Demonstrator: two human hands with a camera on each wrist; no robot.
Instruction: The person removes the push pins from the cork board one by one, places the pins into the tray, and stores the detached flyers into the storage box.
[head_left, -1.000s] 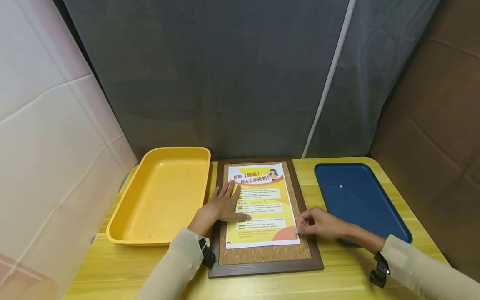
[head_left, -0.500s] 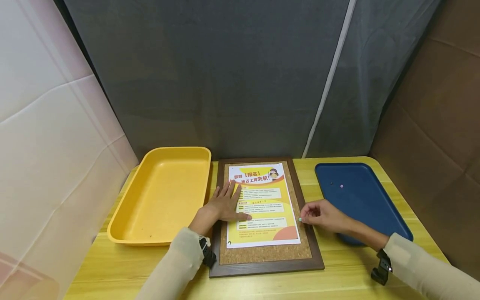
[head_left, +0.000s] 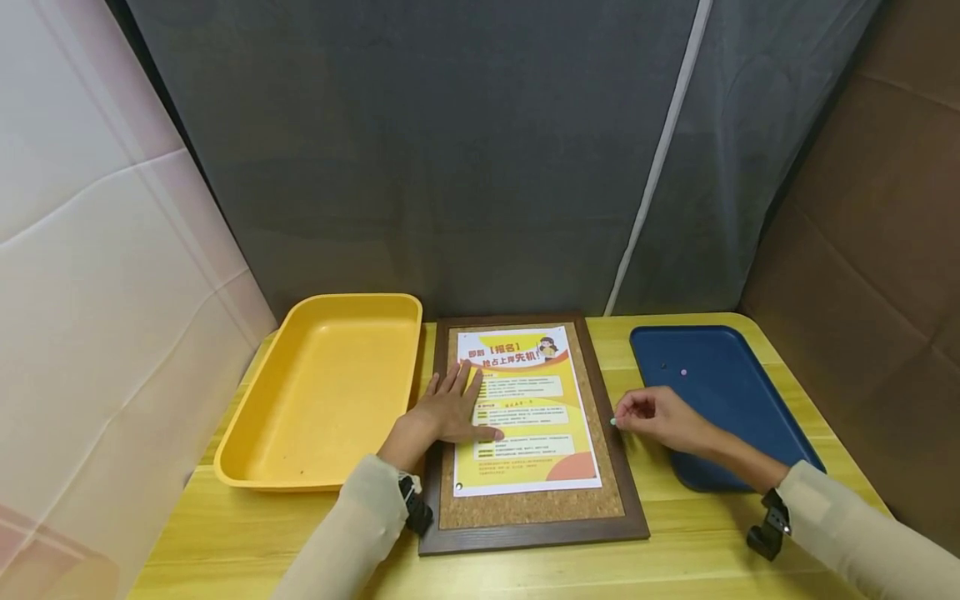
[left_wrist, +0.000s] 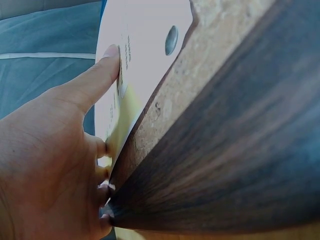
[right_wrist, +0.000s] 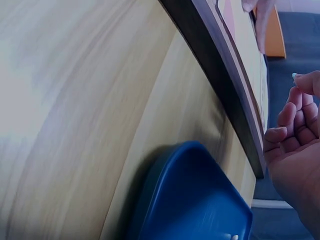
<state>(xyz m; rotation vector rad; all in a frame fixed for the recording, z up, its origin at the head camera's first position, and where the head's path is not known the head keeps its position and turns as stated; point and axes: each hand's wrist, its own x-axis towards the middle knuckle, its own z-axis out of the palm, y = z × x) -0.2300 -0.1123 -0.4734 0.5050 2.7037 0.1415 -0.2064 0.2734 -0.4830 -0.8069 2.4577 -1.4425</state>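
A printed poster (head_left: 536, 417) in yellow, white and orange lies on a cork board (head_left: 525, 510) with a dark brown wooden frame. My left hand (head_left: 447, 413) rests on the poster's left side, fingers spread. A round silvery tack head (left_wrist: 171, 40) sits in the poster's lower left corner. Over the frame's right side, my right hand (head_left: 660, 418) pinches a tiny pale green thumbtack (head_left: 613, 422) between thumb and forefinger, its other fingers curled. In the right wrist view, the thumb tip of the right hand (right_wrist: 297, 122) shows a pale speck.
To the left of the board stands a deep yellow tray (head_left: 411, 367). A blue tray (head_left: 735, 425) lies at the right, bearing a small pink piece (head_left: 683, 372) and a small dark piece (head_left: 663, 367). Grey cloth (head_left: 420, 167) hangs behind the wooden table (head_left: 570, 575).
My right hand has drawn away from the poster's lower right corner, moving right and farther back toward the blue tray with the thumbtack. The left hand has stayed in place.
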